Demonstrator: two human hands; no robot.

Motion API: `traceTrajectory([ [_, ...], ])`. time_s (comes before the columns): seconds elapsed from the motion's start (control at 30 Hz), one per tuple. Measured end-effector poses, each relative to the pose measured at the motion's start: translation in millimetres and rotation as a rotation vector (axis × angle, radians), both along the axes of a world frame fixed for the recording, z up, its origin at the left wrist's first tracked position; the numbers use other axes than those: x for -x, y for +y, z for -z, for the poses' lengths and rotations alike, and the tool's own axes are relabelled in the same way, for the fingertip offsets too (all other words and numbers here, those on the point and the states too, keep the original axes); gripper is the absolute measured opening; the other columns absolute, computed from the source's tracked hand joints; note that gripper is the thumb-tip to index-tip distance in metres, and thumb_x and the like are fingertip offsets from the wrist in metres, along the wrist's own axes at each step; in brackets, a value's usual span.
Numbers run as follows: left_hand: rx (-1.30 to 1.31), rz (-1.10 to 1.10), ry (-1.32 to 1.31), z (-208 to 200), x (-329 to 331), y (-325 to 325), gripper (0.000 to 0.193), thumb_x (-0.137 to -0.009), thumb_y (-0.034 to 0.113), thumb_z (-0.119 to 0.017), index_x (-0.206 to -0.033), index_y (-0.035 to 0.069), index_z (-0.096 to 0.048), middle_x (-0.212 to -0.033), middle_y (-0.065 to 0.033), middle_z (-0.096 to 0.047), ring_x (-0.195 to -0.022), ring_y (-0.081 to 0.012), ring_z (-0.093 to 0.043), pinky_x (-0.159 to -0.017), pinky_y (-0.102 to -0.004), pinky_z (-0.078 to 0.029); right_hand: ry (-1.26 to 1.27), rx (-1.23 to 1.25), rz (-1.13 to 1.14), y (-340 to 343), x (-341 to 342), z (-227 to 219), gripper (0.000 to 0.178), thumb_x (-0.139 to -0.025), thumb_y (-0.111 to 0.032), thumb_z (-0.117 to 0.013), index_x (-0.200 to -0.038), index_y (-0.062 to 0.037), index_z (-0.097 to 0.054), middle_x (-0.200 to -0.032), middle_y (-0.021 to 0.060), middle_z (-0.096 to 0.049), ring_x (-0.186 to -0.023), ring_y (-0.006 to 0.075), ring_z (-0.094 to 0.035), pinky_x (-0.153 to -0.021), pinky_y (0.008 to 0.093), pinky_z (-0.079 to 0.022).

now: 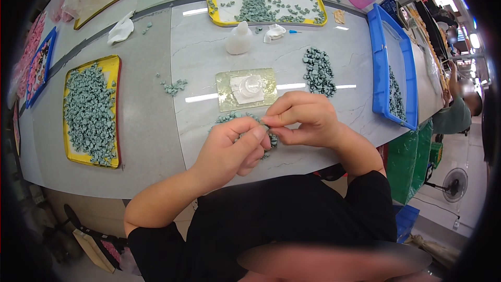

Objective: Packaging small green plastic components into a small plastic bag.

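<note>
My left hand (229, 149) and my right hand (309, 117) meet at the near middle of the table, fingertips pinched together. Between them is a small grey-green piece (265, 127), mostly hidden by the fingers. Below both hands lies a loose heap of similar grey-green pieces (227, 117), partly covered by them. Just beyond stands a small clear round dish (252, 84) on white paper (239, 95), on a yellowish-green pad (224, 79). To the right of the pad is a pile of darker green pieces (319, 72).
Yellow-rimmed trays of green pieces stand at the left (117, 104) and far middle (210, 0). A white squeeze bottle (239, 40), a crumpled tissue (274, 33) and a blue-tipped item (294, 32) lie beyond the pad. A blue bin (379, 73) borders the right; a person (453, 117) is farther off.
</note>
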State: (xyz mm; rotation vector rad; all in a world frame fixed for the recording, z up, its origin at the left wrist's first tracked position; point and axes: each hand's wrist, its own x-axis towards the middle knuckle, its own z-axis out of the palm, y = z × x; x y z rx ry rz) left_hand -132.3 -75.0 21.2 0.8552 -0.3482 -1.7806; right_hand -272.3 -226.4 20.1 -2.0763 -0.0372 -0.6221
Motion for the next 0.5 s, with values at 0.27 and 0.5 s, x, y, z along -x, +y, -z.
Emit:
traceTrajectory([
  [0.27, -0.097, -0.294, -0.016, -0.1, -13.8, -5.4, 0.017, -0.093, 0.015, -0.043, -0.085, 0.002, -0.050, -0.062, -0.0007, -0.041, -0.047, -0.0060, -0.028, -0.040, -0.0212, -0.022, 0.203, 0.043, 0.088, -14.3, 7.3, -8.5, 0.027, -0.064, 0.006, -0.071, -0.089, -0.0038, -0.068, -0.083, 0.0070, -0.066, -0.071, 0.0168, -0.063, -0.061, 0.0261, -0.052],
  [0.5, -0.176, -0.334, 0.112, 4.6, -7.7, -13.2, 0.017, -0.093, 0.017, -0.038, -0.093, 0.002, -0.047, -0.072, -0.0035, -0.043, -0.056, -0.0079, -0.035, -0.043, -0.0204, -0.026, 0.295, 0.125, -0.055, -13.5, 9.3, -0.8, 0.024, -0.071, 0.001, -0.071, -0.094, -0.0060, -0.068, -0.086, 0.0061, -0.065, -0.075, 0.0197, -0.063, -0.063, 0.0264, -0.051],
])
